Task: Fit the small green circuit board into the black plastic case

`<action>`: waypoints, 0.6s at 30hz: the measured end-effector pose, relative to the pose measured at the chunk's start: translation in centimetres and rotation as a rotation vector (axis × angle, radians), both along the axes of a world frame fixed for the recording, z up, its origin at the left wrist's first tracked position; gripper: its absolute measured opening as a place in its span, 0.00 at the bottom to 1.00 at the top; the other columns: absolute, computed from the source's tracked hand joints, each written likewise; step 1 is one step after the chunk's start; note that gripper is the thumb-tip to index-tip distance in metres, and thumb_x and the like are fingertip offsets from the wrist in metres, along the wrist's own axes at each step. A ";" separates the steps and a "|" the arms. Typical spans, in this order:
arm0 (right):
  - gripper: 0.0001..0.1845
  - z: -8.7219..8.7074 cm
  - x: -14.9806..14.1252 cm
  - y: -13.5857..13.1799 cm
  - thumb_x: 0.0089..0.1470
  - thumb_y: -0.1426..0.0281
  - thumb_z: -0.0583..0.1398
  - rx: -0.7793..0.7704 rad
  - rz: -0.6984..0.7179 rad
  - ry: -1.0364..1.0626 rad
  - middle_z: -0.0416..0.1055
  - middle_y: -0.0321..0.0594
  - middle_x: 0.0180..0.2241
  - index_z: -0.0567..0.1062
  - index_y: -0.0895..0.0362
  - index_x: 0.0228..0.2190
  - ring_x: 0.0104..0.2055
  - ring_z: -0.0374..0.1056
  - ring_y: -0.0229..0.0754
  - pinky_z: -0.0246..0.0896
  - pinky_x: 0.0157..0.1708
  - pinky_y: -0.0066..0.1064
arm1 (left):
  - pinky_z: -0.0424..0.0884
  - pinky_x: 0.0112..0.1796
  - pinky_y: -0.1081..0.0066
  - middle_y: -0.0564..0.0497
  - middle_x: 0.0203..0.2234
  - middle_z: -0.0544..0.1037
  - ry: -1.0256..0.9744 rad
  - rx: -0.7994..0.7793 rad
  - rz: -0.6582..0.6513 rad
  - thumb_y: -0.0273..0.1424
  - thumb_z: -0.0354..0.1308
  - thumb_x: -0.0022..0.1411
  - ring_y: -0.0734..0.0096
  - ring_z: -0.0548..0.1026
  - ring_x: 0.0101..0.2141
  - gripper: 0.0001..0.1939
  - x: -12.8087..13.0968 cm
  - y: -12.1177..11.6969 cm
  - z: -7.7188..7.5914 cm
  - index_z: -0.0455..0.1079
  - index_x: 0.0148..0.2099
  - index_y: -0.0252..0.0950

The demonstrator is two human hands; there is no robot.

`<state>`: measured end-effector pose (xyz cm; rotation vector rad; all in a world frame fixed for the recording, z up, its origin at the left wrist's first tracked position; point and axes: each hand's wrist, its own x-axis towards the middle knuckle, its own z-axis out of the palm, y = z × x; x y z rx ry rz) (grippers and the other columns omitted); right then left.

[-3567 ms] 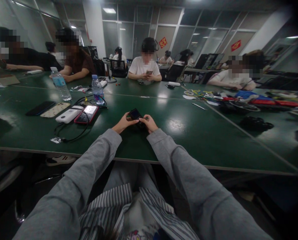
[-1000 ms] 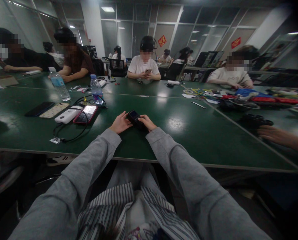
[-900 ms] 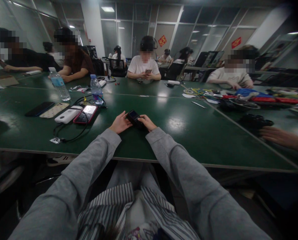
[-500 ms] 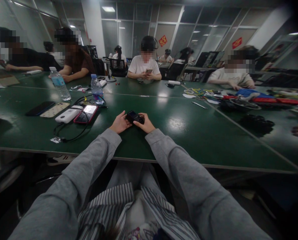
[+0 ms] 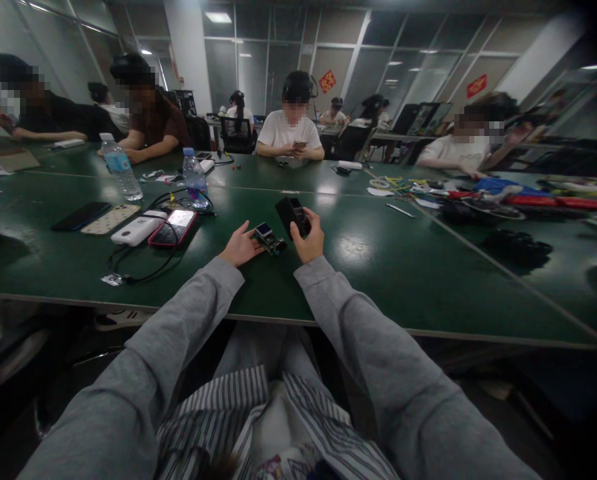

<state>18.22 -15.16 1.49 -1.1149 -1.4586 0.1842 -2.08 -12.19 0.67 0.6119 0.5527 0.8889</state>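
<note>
Now that the black casing (image 5: 285,217) had come off the circuit board (image 5: 267,235), leaving its electronics bare, the right hand (image 5: 311,239) gripped the casing above the desk (image 5: 378,280) while the loosely open left hand (image 5: 239,245) supported the board on its fingers.

"Where is room opening?"

"Bare table (image 5: 355,293) is stretching right of the right hand (image 5: 309,237), toward a black bundle (image 5: 515,250) farther right."

"And ahead?"

"Table is showing beyond both hands; a pen (image 5: 399,211) is lying ahead-right, wires (image 5: 395,187) behind it."

"Left?"

"Left of the left hand (image 5: 241,245), a cable (image 5: 162,270) is looping and a phone (image 5: 171,231) and bottle (image 5: 195,181) are blocking."

"Between hands?"

"The board (image 5: 271,241) and cover (image 5: 285,215) are narrowing that gap."
</note>
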 end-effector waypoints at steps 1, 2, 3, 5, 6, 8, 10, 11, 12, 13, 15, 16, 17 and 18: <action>0.29 -0.1 0.4 0.4 0.55 0.56 0.58 -0.007 -0.042 0.011 0.67 0.50 0.54 0.63 0.54 0.56 0.57 0.64 0.53 0.58 0.58 0.47 | 0.68 0.51 0.60 0.39 0.41 0.78 -0.004 -0.002 0.003 0.46 0.50 0.65 0.59 0.77 0.45 0.19 0.0 0.1 -0.1 0.66 0.47 0.35; 0.29 -0.3 0.8 0.8 0.55 0.57 0.58 -0.025 -0.080 0.015 0.67 0.51 0.54 0.63 0.55 0.55 0.56 0.64 0.53 0.57 0.58 0.48 | 0.68 0.51 0.60 0.39 0.42 0.77 -0.008 -0.002 0.007 0.46 0.50 0.65 0.59 0.77 0.46 0.19 0.0 0.1 -0.1 0.66 0.47 0.35; 0.29 -0.5 1.2 1.2 0.54 0.57 0.58 -0.054 -0.111 0.012 0.67 0.51 0.53 0.63 0.55 0.55 0.55 0.65 0.54 0.57 0.58 0.49 | 0.68 0.51 0.60 0.38 0.43 0.77 -0.011 -0.002 0.012 0.46 0.50 0.65 0.59 0.77 0.46 0.19 0.0 0.1 -0.2 0.65 0.47 0.35; 0.29 -1.2 1.9 2.1 0.53 0.58 0.59 -0.116 -0.148 -0.003 0.69 0.52 0.52 0.64 0.55 0.54 0.53 0.66 0.55 0.58 0.57 0.51 | 0.68 0.51 0.60 0.38 0.43 0.77 -0.010 -0.007 0.026 0.46 0.49 0.66 0.59 0.76 0.46 0.19 0.1 0.1 -0.1 0.65 0.48 0.35; 0.29 -1.6 2.1 2.4 0.52 0.58 0.59 -0.145 -0.160 -0.015 0.69 0.52 0.50 0.64 0.56 0.53 0.52 0.66 0.55 0.58 0.56 0.52 | 0.69 0.51 0.60 0.38 0.42 0.77 -0.008 -0.013 0.035 0.46 0.49 0.66 0.59 0.77 0.46 0.20 0.1 0.1 -0.1 0.65 0.48 0.34; 0.28 -2.2 2.4 3.0 0.51 0.59 0.60 -0.205 -0.171 -0.056 0.71 0.52 0.49 0.65 0.57 0.52 0.51 0.67 0.56 0.59 0.55 0.52 | 0.69 0.50 0.61 0.38 0.41 0.77 -0.007 -0.027 0.049 0.45 0.49 0.66 0.59 0.77 0.45 0.20 0.1 0.0 0.0 0.65 0.48 0.34; 0.28 -2.6 2.5 3.3 0.51 0.60 0.61 -0.263 -0.180 -0.094 0.71 0.53 0.48 0.66 0.57 0.52 0.49 0.68 0.56 0.60 0.54 0.51 | 0.70 0.50 0.61 0.38 0.40 0.77 -0.004 -0.040 0.057 0.44 0.49 0.67 0.59 0.77 0.45 0.19 0.2 -0.1 0.1 0.65 0.48 0.33; 0.27 -2.7 2.6 3.3 0.51 0.61 0.61 -0.286 -0.184 -0.107 0.72 0.53 0.47 0.66 0.58 0.51 0.49 0.69 0.56 0.61 0.53 0.51 | 0.70 0.50 0.61 0.38 0.40 0.77 -0.002 -0.045 0.061 0.44 0.48 0.67 0.59 0.77 0.44 0.19 0.2 -0.1 0.1 0.65 0.48 0.33; 0.27 -2.8 2.5 3.4 0.51 0.61 0.61 -0.304 -0.187 -0.115 0.72 0.53 0.47 0.66 0.58 0.51 0.48 0.69 0.55 0.61 0.53 0.50 | 0.70 0.50 0.61 0.39 0.39 0.77 0.000 -0.049 0.065 0.44 0.48 0.67 0.59 0.77 0.44 0.19 0.2 -0.1 0.2 0.65 0.49 0.33; 0.27 -2.8 2.5 3.4 0.51 0.61 0.61 -0.315 -0.186 -0.121 0.72 0.53 0.47 0.66 0.57 0.51 0.48 0.69 0.55 0.61 0.53 0.50 | 0.70 0.49 0.61 0.39 0.39 0.78 0.003 -0.052 0.067 0.43 0.48 0.67 0.60 0.77 0.44 0.19 0.2 -0.1 0.1 0.65 0.49 0.32; 0.27 -2.7 2.4 3.3 0.51 0.61 0.61 -0.323 -0.184 -0.135 0.72 0.52 0.47 0.66 0.57 0.51 0.48 0.70 0.54 0.61 0.52 0.49 | 0.70 0.49 0.62 0.40 0.38 0.78 0.002 -0.055 0.070 0.43 0.48 0.67 0.60 0.77 0.43 0.20 0.2 0.0 0.1 0.65 0.49 0.32; 0.27 -2.6 2.4 3.3 0.51 0.61 0.61 -0.325 -0.185 -0.147 0.73 0.52 0.47 0.66 0.57 0.52 0.48 0.70 0.54 0.62 0.52 0.48 | 0.70 0.49 0.62 0.40 0.37 0.78 -0.001 -0.056 0.066 0.43 0.47 0.68 0.60 0.77 0.43 0.20 0.2 0.0 0.1 0.65 0.48 0.31; 0.27 -2.5 2.4 3.2 0.52 0.61 0.61 -0.328 -0.187 -0.163 0.73 0.51 0.47 0.66 0.57 0.52 0.48 0.70 0.54 0.62 0.52 0.48 | 0.69 0.50 0.62 0.40 0.37 0.78 -0.004 -0.057 0.061 0.43 0.47 0.68 0.61 0.77 0.43 0.20 0.2 0.1 0.1 0.65 0.48 0.31; 0.27 -2.5 2.3 3.2 0.52 0.62 0.61 -0.332 -0.191 -0.181 0.73 0.51 0.47 0.66 0.58 0.52 0.47 0.70 0.53 0.63 0.51 0.47 | 0.69 0.50 0.62 0.40 0.37 0.78 -0.007 -0.058 0.055 0.43 0.46 0.68 0.61 0.77 0.43 0.20 0.2 0.1 0.0 0.66 0.48 0.31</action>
